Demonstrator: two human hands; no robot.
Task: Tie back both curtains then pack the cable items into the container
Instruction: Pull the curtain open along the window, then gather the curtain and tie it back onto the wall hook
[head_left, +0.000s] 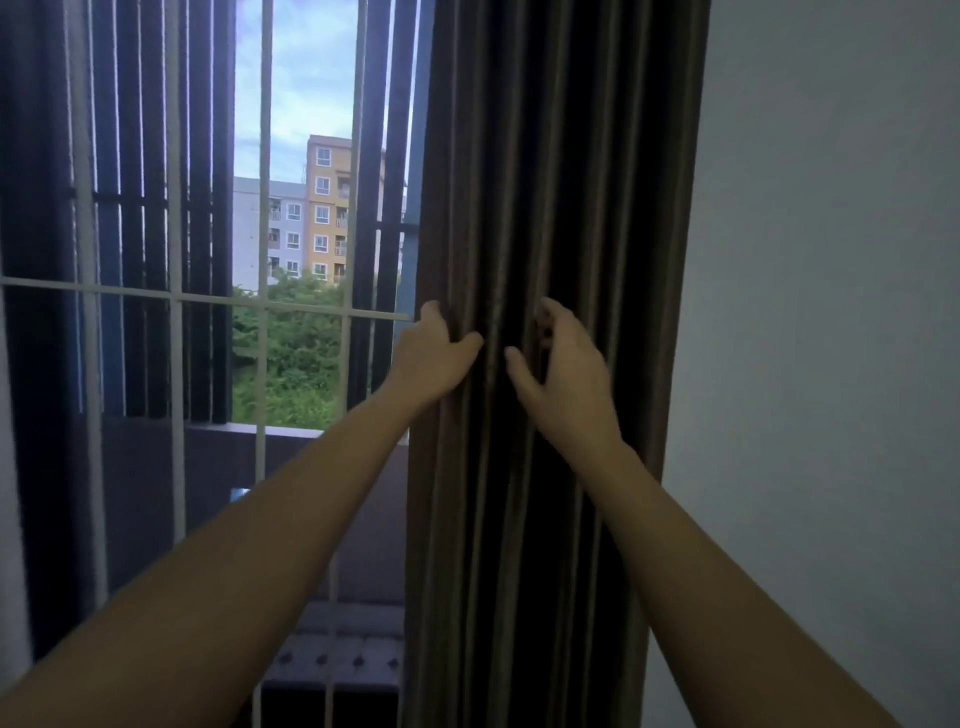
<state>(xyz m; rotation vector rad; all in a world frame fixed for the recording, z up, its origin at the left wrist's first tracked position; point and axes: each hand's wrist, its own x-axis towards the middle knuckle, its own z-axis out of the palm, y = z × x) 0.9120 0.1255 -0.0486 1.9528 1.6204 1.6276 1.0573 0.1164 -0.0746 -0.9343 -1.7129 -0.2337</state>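
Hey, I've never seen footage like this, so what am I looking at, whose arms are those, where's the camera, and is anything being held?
There is no machine here. This is a single picture from a wide-angle camera worn on a person's head, looking forward and down, so the two bare arms reaching in from the bottom are the wearer's own.

In front is a brown pleated fabric curtain, gathered into a bunch beside a pale grey wall. To its left is a window with white metal bars, with dark vertical slats and apartment buildings outside.

The left hand grips the curtain's left edge, fingers wrapped behind the fabric. The right hand is open and curled at the folds, not clearly closed on anything. No tie-back, cable or container shows in this view.
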